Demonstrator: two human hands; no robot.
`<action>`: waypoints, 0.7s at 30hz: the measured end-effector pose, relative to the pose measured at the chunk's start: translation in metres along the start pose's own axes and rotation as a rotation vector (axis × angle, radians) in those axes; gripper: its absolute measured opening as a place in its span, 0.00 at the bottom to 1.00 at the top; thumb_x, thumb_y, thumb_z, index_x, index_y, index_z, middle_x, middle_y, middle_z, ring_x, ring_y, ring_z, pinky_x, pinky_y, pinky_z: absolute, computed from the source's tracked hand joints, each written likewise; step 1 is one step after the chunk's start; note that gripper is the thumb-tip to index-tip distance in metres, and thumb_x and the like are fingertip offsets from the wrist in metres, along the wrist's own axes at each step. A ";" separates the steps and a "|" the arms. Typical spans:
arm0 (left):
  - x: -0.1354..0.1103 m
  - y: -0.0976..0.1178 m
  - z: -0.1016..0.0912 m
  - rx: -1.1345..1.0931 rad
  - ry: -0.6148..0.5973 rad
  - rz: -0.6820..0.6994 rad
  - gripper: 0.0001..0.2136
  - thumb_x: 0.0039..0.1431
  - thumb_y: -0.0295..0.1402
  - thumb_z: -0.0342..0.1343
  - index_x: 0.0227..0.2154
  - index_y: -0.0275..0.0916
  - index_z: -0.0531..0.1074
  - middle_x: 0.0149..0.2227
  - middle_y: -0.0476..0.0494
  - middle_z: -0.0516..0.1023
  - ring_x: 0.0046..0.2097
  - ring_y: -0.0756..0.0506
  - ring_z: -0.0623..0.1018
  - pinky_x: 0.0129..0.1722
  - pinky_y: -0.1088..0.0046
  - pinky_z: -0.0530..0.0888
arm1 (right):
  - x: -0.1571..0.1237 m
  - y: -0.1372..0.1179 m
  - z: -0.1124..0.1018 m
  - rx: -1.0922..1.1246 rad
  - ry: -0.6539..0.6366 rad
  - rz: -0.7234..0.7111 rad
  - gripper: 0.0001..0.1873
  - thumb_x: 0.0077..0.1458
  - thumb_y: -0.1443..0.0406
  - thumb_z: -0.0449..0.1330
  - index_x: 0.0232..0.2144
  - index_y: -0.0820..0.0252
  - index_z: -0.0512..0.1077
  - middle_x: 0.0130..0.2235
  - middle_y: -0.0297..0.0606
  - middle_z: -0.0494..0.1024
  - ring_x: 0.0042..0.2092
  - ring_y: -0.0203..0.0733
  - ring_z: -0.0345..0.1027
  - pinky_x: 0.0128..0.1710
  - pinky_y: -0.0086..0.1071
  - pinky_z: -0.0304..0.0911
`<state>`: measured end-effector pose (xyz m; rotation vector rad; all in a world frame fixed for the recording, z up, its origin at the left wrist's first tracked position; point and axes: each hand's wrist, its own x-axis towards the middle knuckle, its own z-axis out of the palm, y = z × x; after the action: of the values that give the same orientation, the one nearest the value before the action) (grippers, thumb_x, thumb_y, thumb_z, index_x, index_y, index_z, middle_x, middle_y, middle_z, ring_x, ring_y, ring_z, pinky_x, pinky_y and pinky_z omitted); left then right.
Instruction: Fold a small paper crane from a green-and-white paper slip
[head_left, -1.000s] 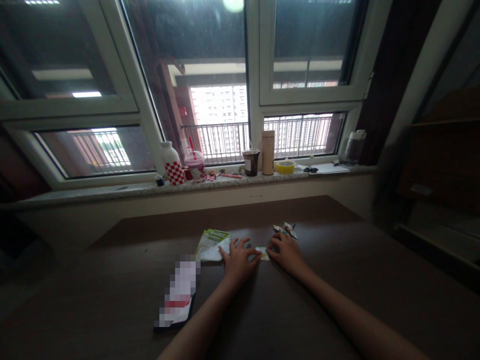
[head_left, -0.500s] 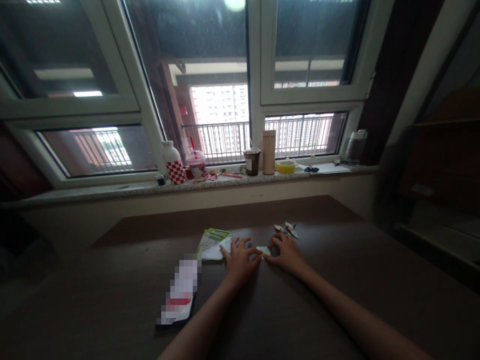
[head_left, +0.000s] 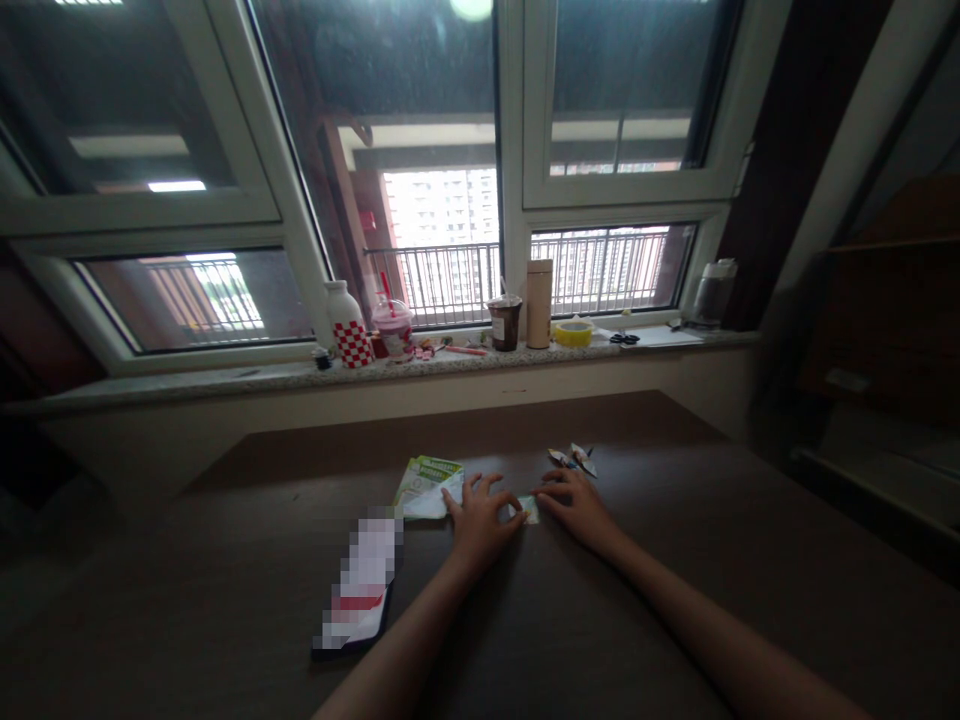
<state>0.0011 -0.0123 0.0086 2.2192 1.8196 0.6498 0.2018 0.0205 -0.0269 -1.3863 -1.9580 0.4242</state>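
A small pale green-and-white piece of paper [head_left: 532,508] lies on the brown table between my two hands. My left hand [head_left: 480,518] pinches its left side between thumb and index finger, with the other fingers spread. At its right edge my right hand [head_left: 576,508] is open, its fingers stretched out and the fingertips beside the paper; I cannot tell if they touch it. Left of my left hand lie several green-and-white paper sheets [head_left: 429,484], partly covered by that hand's fingers. Small folded paper pieces [head_left: 576,459] sit just beyond my right hand.
A phone-like object [head_left: 360,585], its face pixelated, lies on the table [head_left: 637,440] at the left. On the windowsill [head_left: 450,366] stand a checkered bottle [head_left: 349,330], drink cups [head_left: 505,325], a tan flask [head_left: 538,305], yellow tape [head_left: 573,333] and black scissors [head_left: 624,339].
My right thumb and fingers have come away from the paper's near edge and straightened. More of the paper now shows. My left hand has hardly moved.
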 end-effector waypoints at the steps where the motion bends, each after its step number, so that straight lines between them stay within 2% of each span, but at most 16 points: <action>1: 0.000 0.000 0.000 0.002 0.005 -0.002 0.07 0.56 0.42 0.61 0.37 0.54 0.79 0.61 0.49 0.69 0.66 0.35 0.57 0.60 0.28 0.38 | 0.000 0.001 0.000 0.021 0.005 0.003 0.11 0.58 0.59 0.60 0.39 0.49 0.81 0.49 0.39 0.77 0.55 0.47 0.64 0.59 0.43 0.56; 4: 0.000 0.000 0.001 0.018 0.005 -0.004 0.10 0.56 0.43 0.61 0.41 0.58 0.79 0.61 0.50 0.69 0.66 0.34 0.58 0.60 0.27 0.38 | -0.001 0.001 -0.001 0.043 -0.009 0.002 0.09 0.56 0.58 0.62 0.34 0.51 0.82 0.49 0.40 0.77 0.55 0.48 0.64 0.60 0.43 0.55; 8: 0.000 -0.001 0.002 0.045 -0.006 -0.015 0.09 0.55 0.44 0.61 0.40 0.60 0.79 0.61 0.50 0.68 0.66 0.34 0.57 0.60 0.28 0.37 | -0.005 -0.004 -0.004 0.019 -0.063 -0.007 0.08 0.54 0.58 0.64 0.27 0.50 0.81 0.51 0.38 0.76 0.58 0.49 0.60 0.62 0.45 0.51; 14: 0.001 -0.003 0.005 0.037 -0.006 -0.015 0.09 0.55 0.45 0.61 0.39 0.60 0.80 0.62 0.50 0.67 0.67 0.32 0.56 0.60 0.27 0.35 | -0.008 -0.013 -0.011 -0.007 -0.127 -0.016 0.08 0.54 0.55 0.63 0.30 0.46 0.82 0.54 0.35 0.74 0.61 0.50 0.57 0.63 0.47 0.48; 21: 0.001 -0.004 0.007 0.034 0.023 -0.010 0.10 0.56 0.46 0.60 0.41 0.60 0.79 0.62 0.49 0.67 0.67 0.33 0.56 0.59 0.25 0.36 | -0.006 -0.009 -0.006 -0.048 -0.098 -0.018 0.08 0.55 0.55 0.63 0.30 0.45 0.82 0.55 0.35 0.74 0.61 0.50 0.57 0.63 0.47 0.49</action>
<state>0.0011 -0.0102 0.0012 2.2314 1.8657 0.6497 0.2011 0.0107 -0.0191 -1.3999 -2.0707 0.4472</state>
